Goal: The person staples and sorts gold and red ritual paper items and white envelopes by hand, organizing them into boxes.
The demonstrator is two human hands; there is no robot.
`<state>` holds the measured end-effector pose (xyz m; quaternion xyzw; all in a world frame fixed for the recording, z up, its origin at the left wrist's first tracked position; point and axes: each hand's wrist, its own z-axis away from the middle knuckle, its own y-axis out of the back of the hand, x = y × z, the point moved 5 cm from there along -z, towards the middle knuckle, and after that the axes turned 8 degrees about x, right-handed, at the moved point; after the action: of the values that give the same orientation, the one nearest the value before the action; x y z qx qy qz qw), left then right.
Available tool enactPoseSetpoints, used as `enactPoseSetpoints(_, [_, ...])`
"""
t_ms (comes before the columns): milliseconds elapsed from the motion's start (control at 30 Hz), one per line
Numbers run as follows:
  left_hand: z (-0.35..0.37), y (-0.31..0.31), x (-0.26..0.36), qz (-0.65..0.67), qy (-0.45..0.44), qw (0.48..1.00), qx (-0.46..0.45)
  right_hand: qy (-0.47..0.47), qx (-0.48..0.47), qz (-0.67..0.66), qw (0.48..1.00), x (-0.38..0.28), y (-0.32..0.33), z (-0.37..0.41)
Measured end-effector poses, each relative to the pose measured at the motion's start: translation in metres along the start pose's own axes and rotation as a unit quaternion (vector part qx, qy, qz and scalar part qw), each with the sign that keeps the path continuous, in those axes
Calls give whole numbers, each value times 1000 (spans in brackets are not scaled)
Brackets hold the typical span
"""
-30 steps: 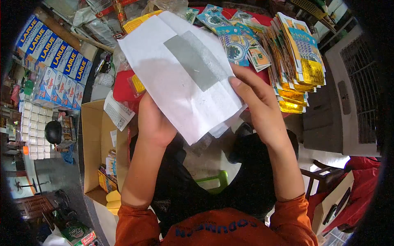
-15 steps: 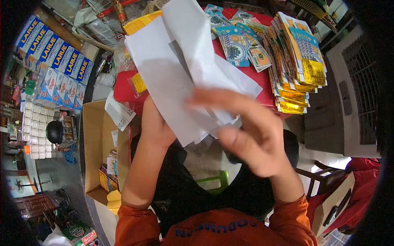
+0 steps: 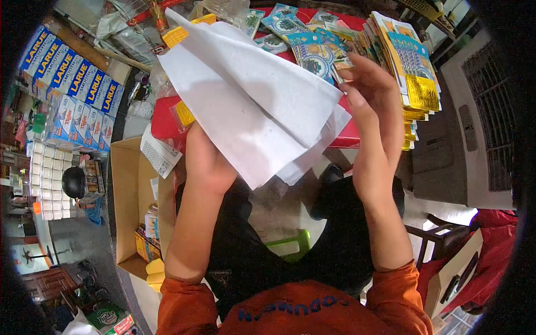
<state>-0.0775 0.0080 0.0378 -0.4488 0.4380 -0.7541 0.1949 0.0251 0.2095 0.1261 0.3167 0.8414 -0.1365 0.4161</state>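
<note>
A small stack of white paper sheets (image 3: 234,95) lies across my left hand (image 3: 209,159), which holds it from beneath at the near left edge; most of those fingers are hidden under the paper. The top sheet has a long crease. My right hand (image 3: 379,111) is at the right corner of the sheets, thumb and forefinger closing on the edge of a bundle of printed paper notes (image 3: 338,64). Beyond the paper, more blue printed bundles (image 3: 282,25) lie on the red table (image 3: 167,117).
A tall stack of gold-banded paper packs (image 3: 421,89) stands at the table's right. Left of my legs is an open cardboard box (image 3: 127,195) with packets inside. Beer cartons (image 3: 72,72) are piled at the far left. A green stool (image 3: 296,243) shows between my legs.
My right hand has moved from over the white sheets up and right to the printed bundles. The raised top sheet has come down flatter across the stack.
</note>
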Motion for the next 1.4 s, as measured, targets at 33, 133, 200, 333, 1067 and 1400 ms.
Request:
enactPoseSetpoints(33, [-1, 0, 0, 15, -1, 1000, -7, -65, 7, -42, 997, 9, -1, -1])
enactPoseSetpoints(133, [-4, 4, 0, 16, -7, 1000, 2, -148, -17, -64, 987, 24, 0, 3])
enactPoseSetpoints(200, [-2, 3, 1, 1, -13, 1000, 19, -180, -73, 44, 980, 30, -2, 11])
enactPoseSetpoints(333, [0, 2, 2, -24, -21, 999, 40, -258, -143, 30, 955, 37, -9, 22])
enactPoseSetpoints(1067, [3, 5, 4, 71, 31, 996, -48, -440, -157, -179, 866, 50, -25, 37])
enactPoseSetpoints(1400, [4, 1, 3, 55, 15, 997, -52, -402, -148, -159, 889, 47, -23, 34])
